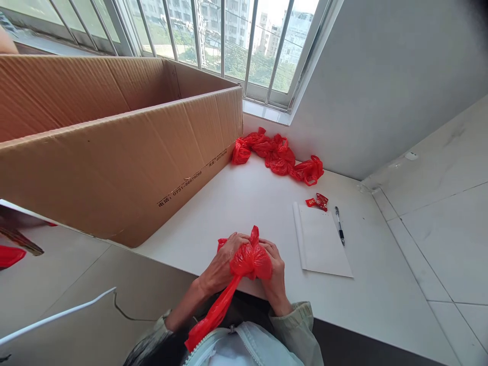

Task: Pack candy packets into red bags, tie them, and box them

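Note:
A red plastic bag [249, 260], bunched up with a knotted middle, is between my two hands at the near edge of the white table. My left hand [224, 259] wraps it from the left, fingers curled and partly behind the plastic. On the other side my right hand [275, 264] grips it, with its fingertips over the top. A long red strip of the bag trails down toward my jacket. Several more red plastic bags [280, 155], crumpled and bundled, lie along the wall at the back of the table.
A large open cardboard box [114, 168] takes up the table's left side. To the right lie a white notebook [324, 241], a black pen [340, 226] and small red wrappers [320, 202]. A barred window [229, 51] is behind. Part of a person [5, 41] shows at upper left.

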`<move>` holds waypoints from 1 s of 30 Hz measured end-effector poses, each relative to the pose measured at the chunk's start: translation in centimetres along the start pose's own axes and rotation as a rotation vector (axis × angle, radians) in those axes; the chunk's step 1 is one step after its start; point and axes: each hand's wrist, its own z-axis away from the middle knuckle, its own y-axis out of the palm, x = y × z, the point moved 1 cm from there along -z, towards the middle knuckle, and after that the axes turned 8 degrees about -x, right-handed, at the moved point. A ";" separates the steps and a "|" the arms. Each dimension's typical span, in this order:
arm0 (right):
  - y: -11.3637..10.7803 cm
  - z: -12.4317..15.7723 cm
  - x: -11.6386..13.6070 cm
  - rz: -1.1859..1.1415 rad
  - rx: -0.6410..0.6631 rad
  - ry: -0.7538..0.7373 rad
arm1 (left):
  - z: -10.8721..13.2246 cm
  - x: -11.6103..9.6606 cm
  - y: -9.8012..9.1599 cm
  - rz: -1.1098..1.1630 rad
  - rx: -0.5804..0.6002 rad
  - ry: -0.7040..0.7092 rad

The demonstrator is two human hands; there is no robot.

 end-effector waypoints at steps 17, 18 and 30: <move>-1.2 -0.4 0.2 -0.045 0.063 -0.075 | -0.6 -0.2 -0.6 -0.002 0.033 0.191; -1.1 -0.5 0.3 -0.051 0.077 -0.084 | -0.4 -0.2 -0.5 0.009 0.011 0.183; -4.4 -2.8 -0.1 -0.412 0.400 0.309 | 0.2 0.8 0.0 -0.124 -0.023 0.201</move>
